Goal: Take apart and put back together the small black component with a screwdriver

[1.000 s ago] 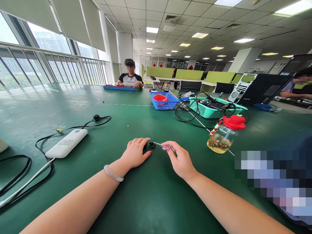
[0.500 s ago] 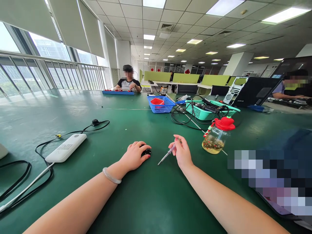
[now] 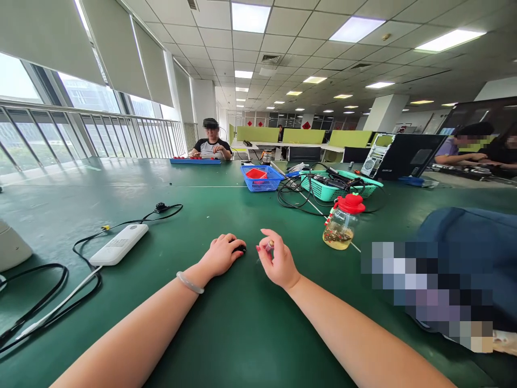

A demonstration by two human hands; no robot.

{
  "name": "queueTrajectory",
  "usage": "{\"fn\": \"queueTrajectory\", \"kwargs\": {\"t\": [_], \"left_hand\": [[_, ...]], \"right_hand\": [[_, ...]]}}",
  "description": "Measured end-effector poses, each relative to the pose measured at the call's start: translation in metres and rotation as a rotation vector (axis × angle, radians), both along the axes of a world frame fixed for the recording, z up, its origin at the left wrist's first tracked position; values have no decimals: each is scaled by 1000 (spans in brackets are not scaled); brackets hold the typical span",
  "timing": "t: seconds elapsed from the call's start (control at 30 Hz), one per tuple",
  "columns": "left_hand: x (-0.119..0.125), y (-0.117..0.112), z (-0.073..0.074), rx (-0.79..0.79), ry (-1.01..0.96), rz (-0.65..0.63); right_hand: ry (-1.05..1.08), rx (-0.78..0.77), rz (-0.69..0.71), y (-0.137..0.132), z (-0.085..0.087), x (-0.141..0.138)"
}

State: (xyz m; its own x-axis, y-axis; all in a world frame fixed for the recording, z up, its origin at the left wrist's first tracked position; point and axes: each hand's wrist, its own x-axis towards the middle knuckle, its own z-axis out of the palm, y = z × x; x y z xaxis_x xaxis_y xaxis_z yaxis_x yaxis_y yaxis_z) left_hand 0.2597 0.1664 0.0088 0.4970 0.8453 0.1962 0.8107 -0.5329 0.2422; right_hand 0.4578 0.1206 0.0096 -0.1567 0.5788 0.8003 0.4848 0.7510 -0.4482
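My left hand point(image 3: 220, 256) is closed over a small black object point(image 3: 242, 249) on the green tabletop. Most of that object hides under the fingers, so its kind does not show. Just to the right, my right hand point(image 3: 279, 265) grips a slim screwdriver point(image 3: 270, 246) with a clear handle. The end of its handle shows between thumb and fingers, while its shaft is mostly hidden and blurred. A small gap separates the two hands.
A white power bank point(image 3: 120, 246) with cables lies left. To the right stands a red-lidded bottle point(image 3: 343, 223). Farther back are a blue basket point(image 3: 262, 183), a green basket point(image 3: 323, 189) of cables and a computer case point(image 3: 407, 156). A person point(image 3: 210, 144) sits across the table.
My right hand has moved left, toward my left hand, and turned, so the screwdriver's shaft no longer shows clearly. The left hand stays on the black object. The view has shifted slightly.
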Motion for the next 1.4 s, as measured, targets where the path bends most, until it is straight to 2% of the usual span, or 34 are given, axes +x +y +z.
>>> {"fn": "queueTrajectory", "kwargs": {"t": [0.23, 0.4, 0.53, 0.63, 0.8, 0.93, 1.1, 1.23, 1.3, 1.4], "left_hand": [[5, -12, 6, 25, 60, 80], [-11, -44, 10, 43, 58, 100], [-50, -81, 12, 6, 38, 101], [-91, -102, 11, -16, 22, 200], [-164, -117, 10, 5, 38, 412], [-201, -123, 10, 15, 25, 536], [-204, -133, 17, 40, -61, 596], [-198, -143, 25, 203, -123, 791], [-201, -145, 25, 269, -149, 844], [-210, -144, 21, 295, -118, 856]], "right_hand": [[-178, 1, -24, -5, 0, -4], [-302, 8, -3, -2, -2, 0], [-327, 5, 0, -2, -4, 0], [-315, 21, 1, -1, -6, 0], [-340, 1, -12, 1, -7, 3], [-342, -19, -30, 1, -6, 4], [-328, -46, -43, 1, -5, 6], [-298, -47, -36, 2, -5, 6], [-286, -37, -31, 3, -5, 7], [-281, -31, -24, 4, -7, 7]]}}
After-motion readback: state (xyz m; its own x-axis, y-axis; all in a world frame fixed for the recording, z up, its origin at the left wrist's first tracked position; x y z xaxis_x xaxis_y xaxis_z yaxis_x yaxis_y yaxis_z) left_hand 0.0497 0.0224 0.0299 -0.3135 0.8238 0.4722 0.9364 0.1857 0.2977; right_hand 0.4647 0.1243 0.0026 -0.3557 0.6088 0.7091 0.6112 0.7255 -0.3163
